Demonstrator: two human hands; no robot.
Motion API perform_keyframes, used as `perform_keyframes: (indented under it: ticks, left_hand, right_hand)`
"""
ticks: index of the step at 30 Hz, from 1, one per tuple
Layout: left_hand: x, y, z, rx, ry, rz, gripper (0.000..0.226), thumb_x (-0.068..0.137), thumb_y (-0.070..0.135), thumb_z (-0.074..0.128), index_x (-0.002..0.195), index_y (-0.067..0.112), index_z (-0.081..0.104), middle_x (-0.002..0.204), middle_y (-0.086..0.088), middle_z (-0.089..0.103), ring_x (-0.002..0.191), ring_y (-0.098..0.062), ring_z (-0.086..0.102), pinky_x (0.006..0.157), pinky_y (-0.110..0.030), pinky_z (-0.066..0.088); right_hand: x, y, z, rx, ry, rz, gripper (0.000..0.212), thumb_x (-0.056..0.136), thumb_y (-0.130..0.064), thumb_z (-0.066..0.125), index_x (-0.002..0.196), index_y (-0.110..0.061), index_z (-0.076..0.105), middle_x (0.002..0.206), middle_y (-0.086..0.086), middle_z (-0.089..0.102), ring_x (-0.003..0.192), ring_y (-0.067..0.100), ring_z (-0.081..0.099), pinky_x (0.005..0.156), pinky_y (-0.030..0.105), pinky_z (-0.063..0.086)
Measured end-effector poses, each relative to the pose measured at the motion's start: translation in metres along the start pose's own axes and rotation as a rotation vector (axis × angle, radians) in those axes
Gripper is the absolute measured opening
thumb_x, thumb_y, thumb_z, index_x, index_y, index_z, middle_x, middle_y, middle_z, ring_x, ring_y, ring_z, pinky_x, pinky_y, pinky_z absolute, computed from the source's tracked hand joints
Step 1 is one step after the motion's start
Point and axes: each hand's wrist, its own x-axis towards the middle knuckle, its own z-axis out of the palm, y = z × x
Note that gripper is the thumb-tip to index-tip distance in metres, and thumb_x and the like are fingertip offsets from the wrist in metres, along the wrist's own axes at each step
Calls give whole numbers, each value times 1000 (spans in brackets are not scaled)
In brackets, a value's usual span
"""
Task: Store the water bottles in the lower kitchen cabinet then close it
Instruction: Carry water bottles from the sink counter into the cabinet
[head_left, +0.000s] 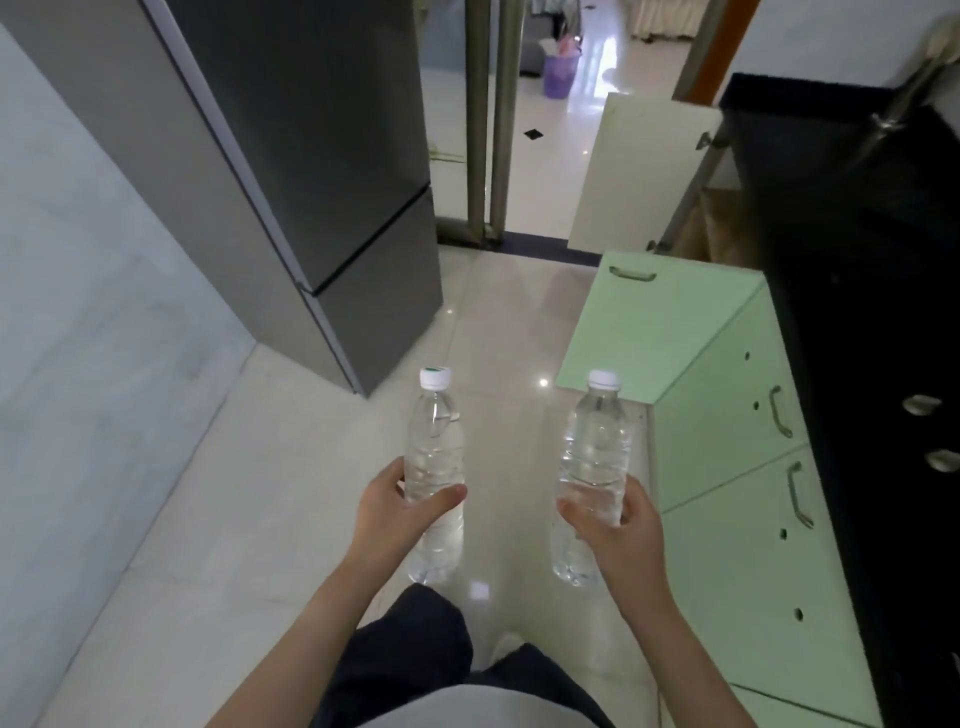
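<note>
— Pale tiled floor (291, 467) fills most of this kitchen, glossy, running far through a doorway into a brighter room. What stands on the left?

— Grey wall (78, 260), then a tall grey fridge (311, 156), its top cut off by the frame edge.

— And the right?

— Black countertop (841, 260), so dark that I can barely make out its surface; something metal juts over it at the far end, but it is blurred. Below it, green lower cabinets (748, 545) with metal handles. One green cabinet door (660, 327) stands swung out over the floor. Farther on a cream door (644, 176) is open too. The cabinet inside is mostly hidden; only a brownish strip shows.

— The person?

— Only forearms, dark trousers and a bit of pale top at the near edge. A foot peeks out between the legs, hard to read.

— The bottles?

— Left hand (400, 514) is wrapped around the left water bottle (435, 441), thumb across its front, fingers hidden behind. Right hand (618, 525) is clamped on the right water bottle (597, 447) likewise. Both are clear, white-capped, roughly upright, held over the floor just near of the open green door, not yet in any cabinet.
</note>
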Motion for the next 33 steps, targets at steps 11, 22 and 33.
perform_keyframes:
  ticks: [11, 22, 33]
  left_hand:
    - [222, 65, -7, 41, -15, 24, 27, 68, 43, 85, 84, 31, 67, 75, 10, 73, 73, -5, 68, 65, -26, 52]
    - [444, 196, -20, 87, -130, 162, 25, 72, 30, 85, 81, 30, 61, 63, 14, 67, 61, 11, 62, 54, -7, 42]
    - [640, 308, 60, 79, -191, 129, 32, 61, 38, 85, 87, 26, 70, 78, 8, 74, 70, -1, 69, 67, -26, 54]
  right_hand:
    - [213, -48, 99, -69, -11, 19, 36, 70, -8, 86, 100, -17, 68, 84, 2, 74, 73, 19, 70, 65, 30, 53]
    - [393, -143, 166, -42, 136, 17, 33, 70, -9, 86, 93, -19, 65, 86, 1, 73, 80, 18, 70, 68, 29, 54]
    - [618, -207, 175, 14, 143, 52, 34, 72, -7, 84, 93, -24, 64, 87, 2, 73, 70, 8, 69, 58, 17, 52]
